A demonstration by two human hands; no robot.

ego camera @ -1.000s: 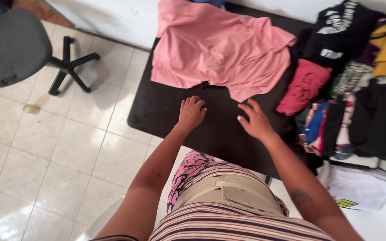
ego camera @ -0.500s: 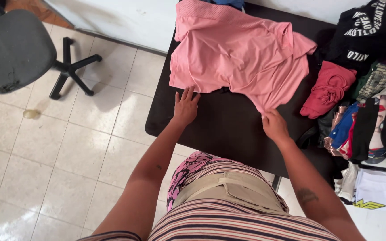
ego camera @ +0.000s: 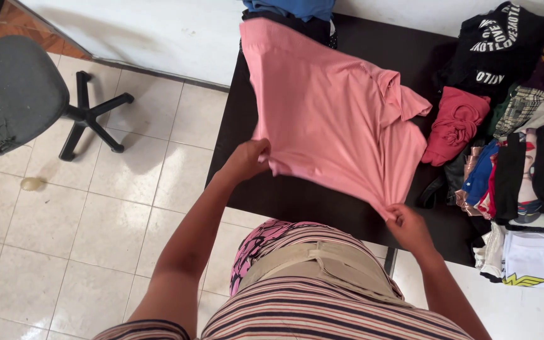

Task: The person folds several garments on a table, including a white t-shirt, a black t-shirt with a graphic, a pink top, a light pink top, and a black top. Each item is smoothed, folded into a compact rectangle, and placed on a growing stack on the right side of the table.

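The pink shirt is held by both hands at its near hem, over the black worktop. The left hand is closed on the hem's left corner, fingers curled into the cloth. The right hand is pinched shut on the right corner, which is drawn to a point near the worktop's near edge. The right hand sits lower and closer to the body than the left, so the held hem runs on a slant from upper left to lower right.

From the hands the shirt stretches away toward the far edge of the worktop, its long axis running from the body toward the wall. The near part is lifted clear of the worktop; whether the far end rests on the surface cannot be told. A sleeve is bunched on the side of the right hand, beyond it.

Beyond the far end of the shirt a blue garment lies at the worktop's edge. Outward from the right hand a crumpled red garment lies just beside the shirt, with a black printed top beyond it and a mixed pile of clothes further out. A white garment lies near the right hand, on its outer side. Well out from the left hand, on the tiled floor, an office chair stands.
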